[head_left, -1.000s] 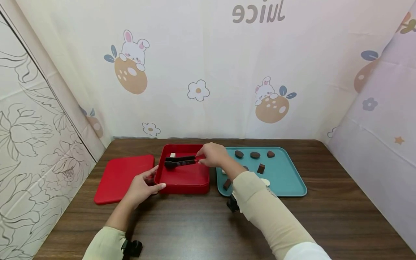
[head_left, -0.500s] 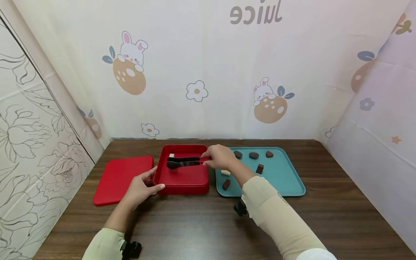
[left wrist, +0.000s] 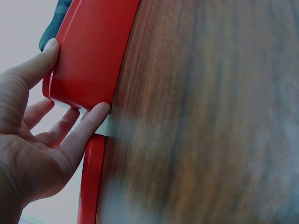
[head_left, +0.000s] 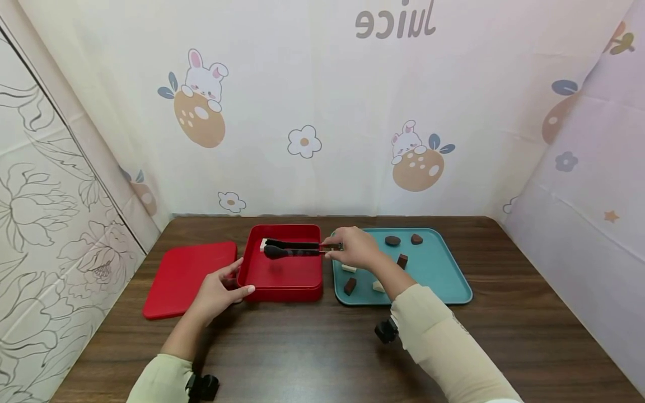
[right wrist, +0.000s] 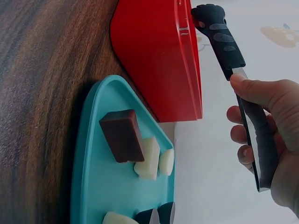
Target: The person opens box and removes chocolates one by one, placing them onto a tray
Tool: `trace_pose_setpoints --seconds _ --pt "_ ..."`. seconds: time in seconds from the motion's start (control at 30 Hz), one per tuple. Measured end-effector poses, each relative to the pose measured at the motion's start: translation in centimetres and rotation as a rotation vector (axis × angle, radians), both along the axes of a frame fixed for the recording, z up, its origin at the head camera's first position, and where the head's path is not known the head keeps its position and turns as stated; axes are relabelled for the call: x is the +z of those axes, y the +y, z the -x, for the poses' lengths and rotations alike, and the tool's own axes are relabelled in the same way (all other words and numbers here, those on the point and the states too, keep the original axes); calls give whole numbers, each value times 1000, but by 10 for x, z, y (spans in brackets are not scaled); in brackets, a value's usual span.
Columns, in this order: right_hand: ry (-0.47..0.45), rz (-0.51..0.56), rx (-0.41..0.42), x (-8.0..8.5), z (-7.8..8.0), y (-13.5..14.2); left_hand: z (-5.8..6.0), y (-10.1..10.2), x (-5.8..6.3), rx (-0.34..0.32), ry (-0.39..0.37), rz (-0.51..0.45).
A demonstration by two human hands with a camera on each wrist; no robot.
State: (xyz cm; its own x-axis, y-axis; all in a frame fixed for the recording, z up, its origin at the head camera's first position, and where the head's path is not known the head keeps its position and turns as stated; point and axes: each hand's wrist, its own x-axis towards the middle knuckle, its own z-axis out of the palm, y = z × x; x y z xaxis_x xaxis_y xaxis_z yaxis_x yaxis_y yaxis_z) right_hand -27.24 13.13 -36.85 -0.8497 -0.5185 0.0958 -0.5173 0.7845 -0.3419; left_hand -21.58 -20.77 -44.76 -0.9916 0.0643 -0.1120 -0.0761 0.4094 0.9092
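Over the red box, my right hand holds black-tipped tongs from the right side. Metal shows on their arms in the right wrist view. A white chocolate-like piece shows just left of the tong tips, near the box's left wall; contact with the tips cannot be told. My left hand touches the box's front left corner, thumb on the front wall and fairly straight fingers against the left side. The teal tray holds brown and white pieces, such as a brown block.
A flat red lid lies left of the box, on the dark wooden table. The tray stands close to the box's right side. A patterned curtain rises behind the table.
My right hand and the tongs have moved right, from over the box's left part. The white piece in the box shows more at the tips. My left hand stays at the box corner.
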Motion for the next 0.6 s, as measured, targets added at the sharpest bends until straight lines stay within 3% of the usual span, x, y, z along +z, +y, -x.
trace_pose_setpoints --seconds 0.2,0.6 --pt "58 84 43 0 -8 15 -1 1 1 -1 -1 0" --pt "49 214 -22 -3 -24 47 -2 2 1 -2 0 -15"
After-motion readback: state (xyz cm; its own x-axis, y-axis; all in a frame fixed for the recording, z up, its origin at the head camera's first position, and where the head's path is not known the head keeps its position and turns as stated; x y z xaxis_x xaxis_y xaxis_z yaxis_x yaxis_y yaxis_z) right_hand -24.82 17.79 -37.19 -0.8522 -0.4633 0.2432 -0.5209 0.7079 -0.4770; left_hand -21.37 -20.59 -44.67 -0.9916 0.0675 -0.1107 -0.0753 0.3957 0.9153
